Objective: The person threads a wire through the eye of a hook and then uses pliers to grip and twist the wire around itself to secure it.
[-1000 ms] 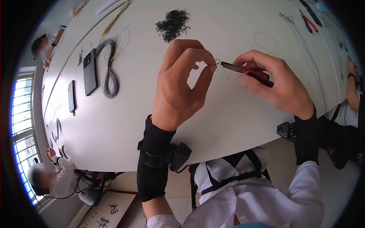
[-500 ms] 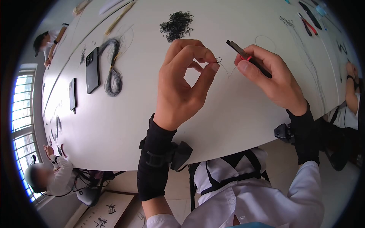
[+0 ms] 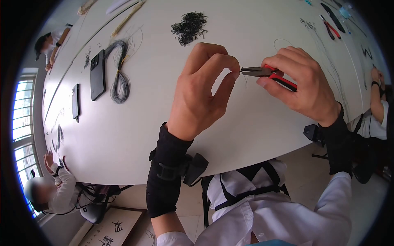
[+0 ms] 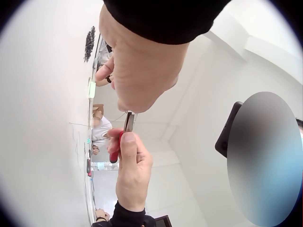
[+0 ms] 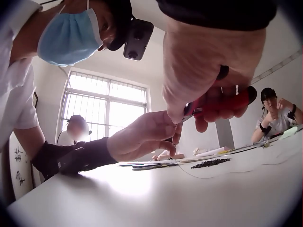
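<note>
Between thumb and forefinger, my left hand [image 3: 197,94] pinches a small dark hook [image 3: 241,69], mostly hidden by the fingertips in the head view. A fine thread [image 3: 246,80] hangs below it. My right hand [image 3: 305,84] grips red-and-black pliers [image 3: 258,72] by the handles, their narrow jaws pointing left right at the hook. In the left wrist view the pliers [image 4: 129,124] reach up to the left fingertips. The right wrist view shows the red handle [image 5: 227,102] under curled fingers. Both hands are held over the white table [image 3: 246,127].
A pile of black hooks [image 3: 189,28] lies beyond the left hand. To the left are a coil of grey line [image 3: 120,86] and two phones, one larger [image 3: 98,76]. Another pair of pliers [image 3: 329,28] and long strands [image 3: 328,57] lie at right. Other people sit around the table.
The pliers were at the hook, pulled away up and right, and have returned to it with their jaws turned. The left hand keeps its pinch and has shifted slightly right.
</note>
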The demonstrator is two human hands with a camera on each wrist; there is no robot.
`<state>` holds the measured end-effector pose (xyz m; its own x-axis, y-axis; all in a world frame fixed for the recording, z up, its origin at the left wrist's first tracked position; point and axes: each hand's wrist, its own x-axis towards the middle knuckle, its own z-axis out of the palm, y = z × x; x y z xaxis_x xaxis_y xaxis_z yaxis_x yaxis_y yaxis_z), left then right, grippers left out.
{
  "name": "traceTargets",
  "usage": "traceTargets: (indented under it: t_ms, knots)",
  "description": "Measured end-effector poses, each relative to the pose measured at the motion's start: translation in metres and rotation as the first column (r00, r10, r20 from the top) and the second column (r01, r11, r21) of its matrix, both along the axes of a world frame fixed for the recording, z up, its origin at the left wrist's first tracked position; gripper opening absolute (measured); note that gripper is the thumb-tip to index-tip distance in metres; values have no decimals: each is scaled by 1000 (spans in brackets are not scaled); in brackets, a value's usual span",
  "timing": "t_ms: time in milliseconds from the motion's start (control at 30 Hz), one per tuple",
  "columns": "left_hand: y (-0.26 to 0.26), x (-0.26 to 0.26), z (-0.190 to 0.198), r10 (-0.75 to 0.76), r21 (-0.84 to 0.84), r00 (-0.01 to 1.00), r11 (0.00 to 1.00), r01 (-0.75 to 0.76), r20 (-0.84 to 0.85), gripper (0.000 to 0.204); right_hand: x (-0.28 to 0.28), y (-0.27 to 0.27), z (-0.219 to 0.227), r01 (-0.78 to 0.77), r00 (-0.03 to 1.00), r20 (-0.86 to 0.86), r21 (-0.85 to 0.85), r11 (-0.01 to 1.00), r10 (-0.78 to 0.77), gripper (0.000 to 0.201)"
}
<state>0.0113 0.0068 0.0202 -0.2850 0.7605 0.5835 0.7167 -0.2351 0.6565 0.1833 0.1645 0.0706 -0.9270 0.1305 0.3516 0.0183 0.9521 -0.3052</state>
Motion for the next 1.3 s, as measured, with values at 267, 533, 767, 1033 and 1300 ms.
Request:
traceTargets:
  t_ms: [267,533,767,1033,1300]
  knots:
    - [-1,-1,0,5,-22,999,1000,-6,-37,25,1,-1,1,6,1000,17,40,999,-7,25]
    - [-1,-1,-1,-3,-26,999,1000,2,-41,24,3,0,-1,20,999,36,-48,999,-18,26]
    - [0,1,-1,5,-37,999,999,-7,-40,22,5,-1,-4,50,998,49,-84,995,-46,26]
    - [0,1,1,-4,-52,1000,999,5,21,19,7,-3,-5,67,997,40,-131,989,-62,23]
    - [0,4,6,-69,-36,994,997,73,90,20,-5,-12,-12,213,976,213,-892,400,-45,30]
